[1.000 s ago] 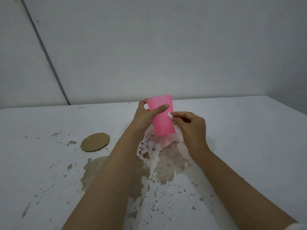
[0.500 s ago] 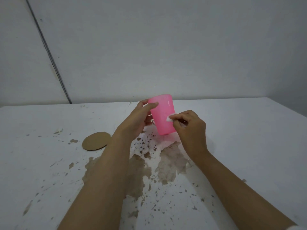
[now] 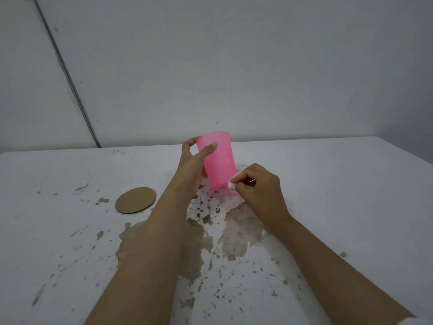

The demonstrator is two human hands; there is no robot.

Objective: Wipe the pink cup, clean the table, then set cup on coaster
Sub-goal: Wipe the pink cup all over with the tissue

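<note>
The pink cup (image 3: 219,160) is held above the white table (image 3: 339,184), tilted with its rim leaning left. My left hand (image 3: 193,165) grips it near the rim, thumb on the near side. My right hand (image 3: 257,184) pinches a small white wipe (image 3: 232,184) and presses it against the cup's lower right edge. A round brown cardboard coaster (image 3: 135,200) lies flat on the table to the left of my left forearm, with nothing on it.
Brown stains and flecks (image 3: 236,240) cover the table under and in front of my hands, partly hidden by my forearms. A grey wall rises behind the table's back edge, with a dark cable (image 3: 68,76) running down it at the left.
My right hand with the wipe slid down the cup's side from mid-height to the bottom edge. The cup tipped further, rim to the left, as my left hand shifted its grip.
</note>
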